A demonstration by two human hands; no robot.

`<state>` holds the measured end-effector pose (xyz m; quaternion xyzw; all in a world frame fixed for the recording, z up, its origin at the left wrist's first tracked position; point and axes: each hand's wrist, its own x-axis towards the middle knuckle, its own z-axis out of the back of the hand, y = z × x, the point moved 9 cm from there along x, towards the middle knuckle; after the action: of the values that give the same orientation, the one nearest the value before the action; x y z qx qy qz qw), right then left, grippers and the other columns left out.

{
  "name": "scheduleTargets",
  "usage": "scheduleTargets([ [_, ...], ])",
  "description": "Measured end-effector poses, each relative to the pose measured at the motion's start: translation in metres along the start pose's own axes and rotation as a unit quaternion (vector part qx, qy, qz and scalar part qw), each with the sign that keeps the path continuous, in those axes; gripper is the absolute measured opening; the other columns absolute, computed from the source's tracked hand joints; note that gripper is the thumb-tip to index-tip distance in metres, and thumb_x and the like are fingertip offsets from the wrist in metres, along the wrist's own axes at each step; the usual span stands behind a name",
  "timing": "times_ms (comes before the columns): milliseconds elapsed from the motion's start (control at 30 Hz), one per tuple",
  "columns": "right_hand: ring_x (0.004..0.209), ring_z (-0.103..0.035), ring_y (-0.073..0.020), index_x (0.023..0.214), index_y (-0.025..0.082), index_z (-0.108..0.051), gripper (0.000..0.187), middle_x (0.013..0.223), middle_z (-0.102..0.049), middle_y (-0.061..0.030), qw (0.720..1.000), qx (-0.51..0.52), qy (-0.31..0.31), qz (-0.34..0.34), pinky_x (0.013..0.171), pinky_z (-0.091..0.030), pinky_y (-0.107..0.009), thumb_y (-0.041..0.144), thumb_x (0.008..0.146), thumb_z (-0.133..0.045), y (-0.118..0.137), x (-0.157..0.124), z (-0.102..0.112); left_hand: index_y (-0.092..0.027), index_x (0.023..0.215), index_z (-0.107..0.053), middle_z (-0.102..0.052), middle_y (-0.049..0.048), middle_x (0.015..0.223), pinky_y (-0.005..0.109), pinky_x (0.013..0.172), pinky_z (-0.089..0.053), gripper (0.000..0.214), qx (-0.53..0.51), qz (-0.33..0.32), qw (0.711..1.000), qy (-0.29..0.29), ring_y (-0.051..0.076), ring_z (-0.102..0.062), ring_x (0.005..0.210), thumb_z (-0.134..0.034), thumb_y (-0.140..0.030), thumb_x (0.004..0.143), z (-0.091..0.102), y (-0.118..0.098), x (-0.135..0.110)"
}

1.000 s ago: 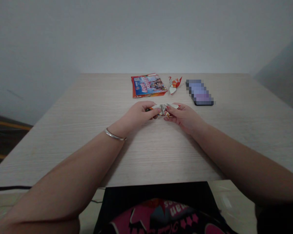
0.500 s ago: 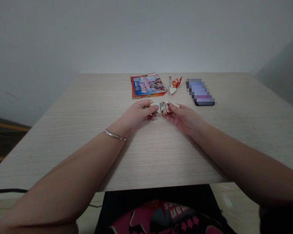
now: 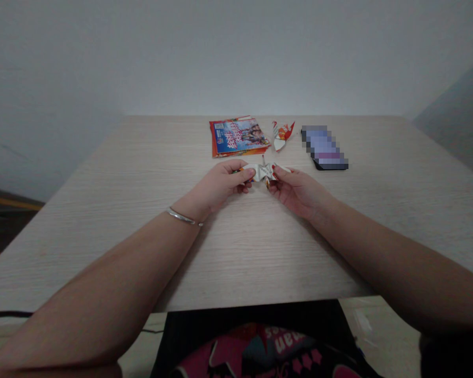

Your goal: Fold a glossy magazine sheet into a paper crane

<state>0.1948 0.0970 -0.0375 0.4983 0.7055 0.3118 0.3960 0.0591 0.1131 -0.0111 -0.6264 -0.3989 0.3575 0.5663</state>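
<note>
Both of my hands pinch a small folded paper figure [image 3: 263, 171], white with red and orange print, just above the wooden table [image 3: 142, 173]. My left hand [image 3: 219, 184], a silver bangle on its wrist, grips the figure's left end between thumb and fingers. At the right end, my right hand [image 3: 296, 188] is closed on the paper in the same way. A thin paper point sticks up from the middle of the figure.
A stack of colourful printed sheets [image 3: 237, 136] lies further back on the table. To the right of it rests a finished folded paper figure [image 3: 281, 134], then a dark phone [image 3: 325, 148]. A plain wall rises behind the table.
The two hands have drawn slightly apart, spreading the paper figure wider. A thin point of it now stands up in the middle.
</note>
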Motion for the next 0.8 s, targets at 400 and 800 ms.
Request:
scheduleTargets([
  [400,0.064,-0.06,-0.0072,0.074,0.016,-0.07,0.032,0.072,-0.069,-0.0001,0.996,0.06,-0.045,-0.04,0.065,-0.051,-0.018,0.009,0.101,-0.056,-0.0045,-0.0055,-0.0057,-0.013,0.075,-0.068,-0.062,0.0003,0.067,0.023,0.059,-0.043,0.026,-0.047,0.01,0.999,0.005,0.01,-0.054,0.061,-0.086,-0.031,0.076,0.0024,0.0064,0.0037],
  [800,0.065,-0.061,-0.0081,0.079,0.018,-0.069,0.025,0.072,-0.07,0.0002,0.994,0.086,-0.051,-0.051,0.063,-0.053,-0.017,0.009,0.099,-0.058,-0.0107,-0.0044,-0.0044,-0.014,0.071,-0.066,-0.058,-0.0004,0.066,0.024,0.062,-0.039,0.033,-0.065,0.0,0.998,0.014,0.01,-0.051,0.064,-0.091,-0.036,0.074,0.0029,0.0047,0.0051],
])
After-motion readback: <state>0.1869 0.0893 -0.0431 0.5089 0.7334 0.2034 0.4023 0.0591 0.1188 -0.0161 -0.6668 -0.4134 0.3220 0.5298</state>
